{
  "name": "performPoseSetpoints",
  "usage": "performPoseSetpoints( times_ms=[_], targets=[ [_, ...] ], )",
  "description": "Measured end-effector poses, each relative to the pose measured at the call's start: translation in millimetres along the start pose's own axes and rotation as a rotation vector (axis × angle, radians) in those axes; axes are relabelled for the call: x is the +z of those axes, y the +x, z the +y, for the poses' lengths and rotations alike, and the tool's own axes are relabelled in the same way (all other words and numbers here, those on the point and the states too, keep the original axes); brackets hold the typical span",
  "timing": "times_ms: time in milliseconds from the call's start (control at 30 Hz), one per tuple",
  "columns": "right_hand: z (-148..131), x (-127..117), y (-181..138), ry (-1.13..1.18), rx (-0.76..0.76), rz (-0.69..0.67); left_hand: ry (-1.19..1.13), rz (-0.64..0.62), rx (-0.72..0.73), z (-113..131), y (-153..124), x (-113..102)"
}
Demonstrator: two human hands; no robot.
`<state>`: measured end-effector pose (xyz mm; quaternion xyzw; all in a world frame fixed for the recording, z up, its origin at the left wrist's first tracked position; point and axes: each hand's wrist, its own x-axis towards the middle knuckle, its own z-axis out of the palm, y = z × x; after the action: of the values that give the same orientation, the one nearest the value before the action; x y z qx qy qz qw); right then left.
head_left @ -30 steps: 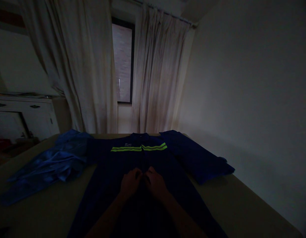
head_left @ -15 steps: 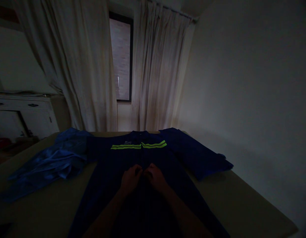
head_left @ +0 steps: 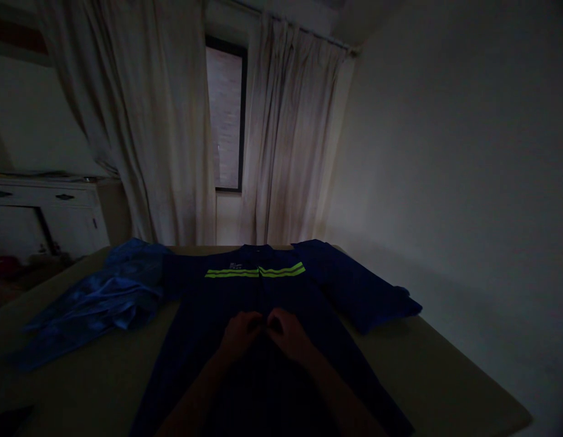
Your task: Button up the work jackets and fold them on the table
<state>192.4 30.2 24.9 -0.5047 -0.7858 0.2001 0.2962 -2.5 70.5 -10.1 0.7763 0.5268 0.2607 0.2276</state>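
Observation:
A dark blue work jacket lies spread face up, collar at the far end, with yellow-green stripes across the chest. Over its front opening, below the stripes, my left hand and my right hand meet almost fingertip to fingertip. Both are closed in a pinch on the jacket's front edges. Whether a button or snap sits between the fingers is too dark to make out. The jacket's right-side sleeve is spread outward toward the wall.
A crumpled lighter blue garment lies to the left, against the jacket's sleeve. Everything rests on a tan-covered surface beside a white wall. Curtains and a window hang behind; a white cabinet stands far left. The room is dim.
The view has tilted up slightly. My hands stay together at the jacket's front, with the fingers shifted a little. The jacket itself looks unchanged.

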Motion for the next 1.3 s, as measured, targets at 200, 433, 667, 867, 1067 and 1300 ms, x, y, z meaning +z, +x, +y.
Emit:
performPoseSetpoints(
  times_ms=[200,433,667,867,1067,1300],
  targets=[
    [-21,-1,-46,-0.164,0.028,-0.22,0.077,0.073,0.128,19,-10,1],
    [-14,10,-49,-0.078,-0.024,-0.157,0.084,0.103,0.029,16,-42,20],
    [-8,16,-47,0.058,-0.063,-0.167,-0.179,0.049,-0.079,35,-37,16],
    [-6,12,-48,0.139,0.102,0.094,-0.5,0.029,-0.022,39,-38,9],
    [12,0,-39,0.436,0.232,0.342,-0.721,-0.25,0.186,52,-57,9],
    [49,-36,-33,0.71,0.393,0.589,-0.418,-0.096,0.174,58,-64,14]
  ],
)
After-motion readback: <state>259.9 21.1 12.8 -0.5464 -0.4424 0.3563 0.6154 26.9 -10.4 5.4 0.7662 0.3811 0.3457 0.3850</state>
